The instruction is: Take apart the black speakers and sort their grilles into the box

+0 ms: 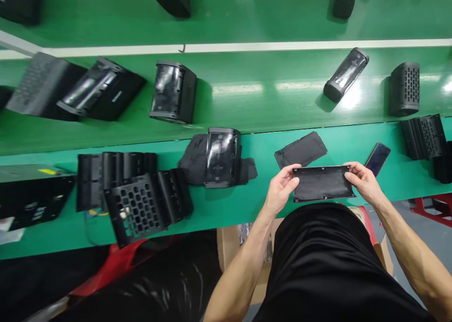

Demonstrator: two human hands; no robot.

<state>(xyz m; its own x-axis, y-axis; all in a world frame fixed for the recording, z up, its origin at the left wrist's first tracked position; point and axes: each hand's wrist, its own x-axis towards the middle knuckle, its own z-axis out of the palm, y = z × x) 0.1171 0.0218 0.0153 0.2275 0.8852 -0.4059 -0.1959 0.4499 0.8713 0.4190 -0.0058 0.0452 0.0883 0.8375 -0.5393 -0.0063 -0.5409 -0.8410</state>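
Note:
Between my two hands I hold a black rectangular plastic panel (323,184) with a raised rim and small clips along its edges, its hollow side facing up. My left hand (282,188) pinches the panel's left end, thumb on top. Its right end is gripped by my right hand (363,181) in the same way. Just beyond the panel lie several thin black sheets (303,148) in a loose pile on the green bench (261,204). A phone (377,158) rests beside my right hand.
Left along the bench stand perforated black panels (139,209), more black panels (92,181), and a glossy black casing (222,157) on dark sheets. Black casings (173,91) dot the green surface beyond. More perforated panels (425,136) stand at right. Below are a cardboard box (228,244) and a red stool (432,206).

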